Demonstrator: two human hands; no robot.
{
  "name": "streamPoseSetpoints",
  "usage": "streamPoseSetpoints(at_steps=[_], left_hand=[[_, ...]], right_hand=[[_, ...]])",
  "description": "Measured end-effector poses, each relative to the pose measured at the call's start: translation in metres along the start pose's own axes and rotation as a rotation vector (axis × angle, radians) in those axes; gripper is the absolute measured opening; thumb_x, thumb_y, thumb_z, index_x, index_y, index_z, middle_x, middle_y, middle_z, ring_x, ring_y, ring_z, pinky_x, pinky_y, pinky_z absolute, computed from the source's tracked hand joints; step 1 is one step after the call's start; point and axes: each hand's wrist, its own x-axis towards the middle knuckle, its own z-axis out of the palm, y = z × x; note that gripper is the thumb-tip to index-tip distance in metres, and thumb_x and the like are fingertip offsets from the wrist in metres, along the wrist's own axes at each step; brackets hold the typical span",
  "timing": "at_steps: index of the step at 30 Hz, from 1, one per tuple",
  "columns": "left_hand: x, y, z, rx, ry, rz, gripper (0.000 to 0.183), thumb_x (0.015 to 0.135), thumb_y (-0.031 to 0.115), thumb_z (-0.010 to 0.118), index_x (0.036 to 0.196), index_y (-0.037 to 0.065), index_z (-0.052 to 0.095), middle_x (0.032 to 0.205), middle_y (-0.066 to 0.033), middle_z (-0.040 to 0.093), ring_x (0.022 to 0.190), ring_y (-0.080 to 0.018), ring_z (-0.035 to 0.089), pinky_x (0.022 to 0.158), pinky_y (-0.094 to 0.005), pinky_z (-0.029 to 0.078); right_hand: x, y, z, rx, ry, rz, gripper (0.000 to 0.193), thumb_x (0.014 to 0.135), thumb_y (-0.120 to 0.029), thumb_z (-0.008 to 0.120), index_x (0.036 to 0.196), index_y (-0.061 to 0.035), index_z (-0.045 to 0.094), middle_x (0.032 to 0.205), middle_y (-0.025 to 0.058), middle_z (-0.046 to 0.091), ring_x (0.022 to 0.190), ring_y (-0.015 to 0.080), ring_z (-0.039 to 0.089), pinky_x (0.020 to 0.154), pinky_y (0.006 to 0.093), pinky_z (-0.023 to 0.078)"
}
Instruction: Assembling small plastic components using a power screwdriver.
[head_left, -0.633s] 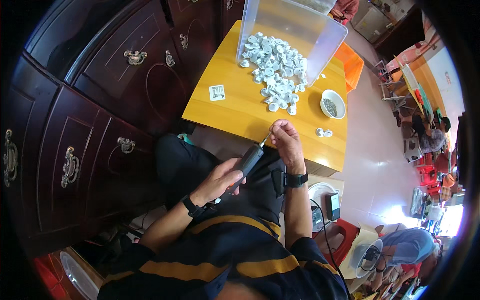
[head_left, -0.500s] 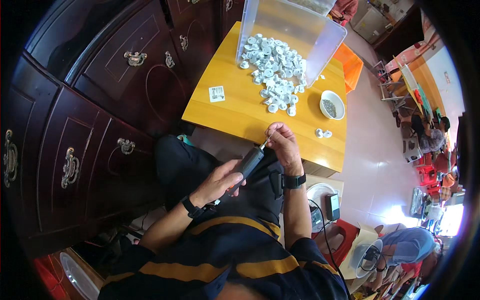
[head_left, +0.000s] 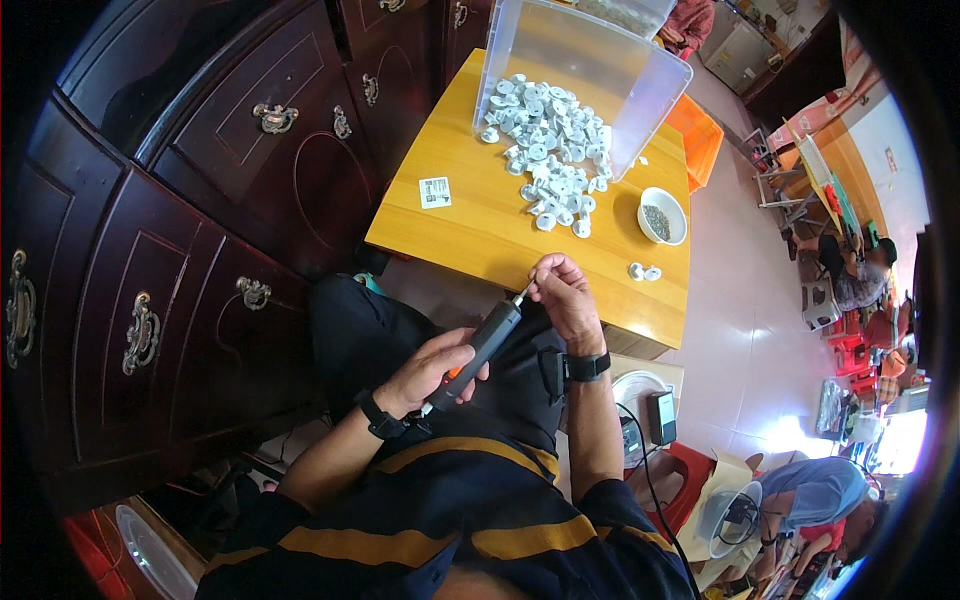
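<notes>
My left hand (head_left: pixel 428 372) is wrapped around the body of a dark grey electric screwdriver (head_left: pixel 492 333), held slanting over my lap. An orange mark shows on the screwdriver below my thumb. At the upper end, the thumb and fingers of my right hand (head_left: pixel 566 300) are pinched around the tip of its thin metal bit (head_left: pixel 522 294). Whether a small part sits between those fingertips is hidden. Beyond my hands, a pile of small white round plastic parts (head_left: pixel 548 140) lies on the yellow wooden table (head_left: pixel 430 232), spilling from a clear plastic bin (head_left: pixel 640 110) tipped on its side.
A white bowl (head_left: pixel 679 205) of small metal pieces stands at the table's right, with two loose white parts (head_left: pixel 644 272) nearer me. A printed white square (head_left: pixel 435 192) lies at left. Dark wooden cabinets (head_left: pixel 230 190) flank my left. Another person (head_left: pixel 815 495) sits at lower right.
The screwdriver has shifted slightly down and left, and more of its orange mark shows. My right fingertips stay at the bit, a little left of before.
</notes>
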Motion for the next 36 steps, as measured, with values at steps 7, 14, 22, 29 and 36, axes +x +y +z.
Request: streamPoseSetpoints(at_steps=[7, 14, 22, 29, 36], left_hand=[[0.001, 0.002, -0.002, -0.106, -0.038, -0.035, 0.035, 0.097, 0.025, 0.050, 0.126, 0.005, 0.049, 0.090, -0.0065, 0.062, 0.067, -0.0109, 0.061, 0.060, -0.0243, 0.050], [0.002, 0.012, 0.006, 0.175, 0.095, 0.040, 0.036, 0.097, 0.022, 0.051, 0.128, 0.004, 0.048, 0.090, -0.0050, 0.060, 0.066, -0.0089, 0.057, 0.061, -0.0235, 0.049], [-0.001, 0.016, 0.004, 0.229, 0.129, 0.049, 0.043, 0.098, 0.023, 0.050, 0.135, 0.003, 0.042, 0.091, -0.0061, 0.060, 0.068, -0.0110, 0.060, 0.063, -0.0244, 0.051], [-0.006, 0.015, 0.003, 0.236, 0.139, 0.053, 0.040, 0.098, 0.022, 0.049, 0.133, 0.003, 0.044, 0.091, -0.0062, 0.060, 0.068, -0.0114, 0.060, 0.062, -0.0251, 0.051], [-0.003, 0.016, 0.004, 0.271, 0.111, 0.044, 0.038, 0.097, 0.020, 0.049, 0.131, 0.002, 0.045, 0.090, -0.0063, 0.061, 0.066, -0.0113, 0.060, 0.062, -0.0245, 0.051]], right_hand=[[-0.001, 0.001, 0.002, 0.035, -0.016, 0.004, 0.007, 0.093, -0.005, 0.060, 0.100, -0.0053, 0.059, 0.089, 0.0055, 0.064, 0.075, 0.0122, 0.064, 0.068, 0.0228, 0.053], [0.010, -0.011, 0.017, -0.181, 0.162, 0.080, 0.021, 0.093, -0.010, 0.063, 0.113, -0.0036, 0.059, 0.094, 0.0042, 0.065, 0.078, 0.0115, 0.065, 0.069, 0.0236, 0.053], [0.040, -0.046, -0.026, -1.290, 0.480, -0.366, 0.028, 0.080, -0.011, 0.071, 0.107, -0.0076, 0.064, 0.097, 0.0163, 0.063, 0.075, 0.0244, 0.066, 0.065, 0.0338, 0.052], [0.054, -0.052, -0.026, -1.638, 0.524, -0.435, 0.026, 0.075, -0.014, 0.073, 0.099, -0.0078, 0.064, 0.093, 0.0177, 0.059, 0.083, 0.0369, 0.062, 0.072, 0.0440, 0.052], [0.057, -0.051, -0.050, -1.683, 0.610, -0.415, 0.024, 0.072, -0.016, 0.074, 0.090, -0.0067, 0.063, 0.090, 0.0180, 0.060, 0.082, 0.0362, 0.062, 0.070, 0.0441, 0.052]])
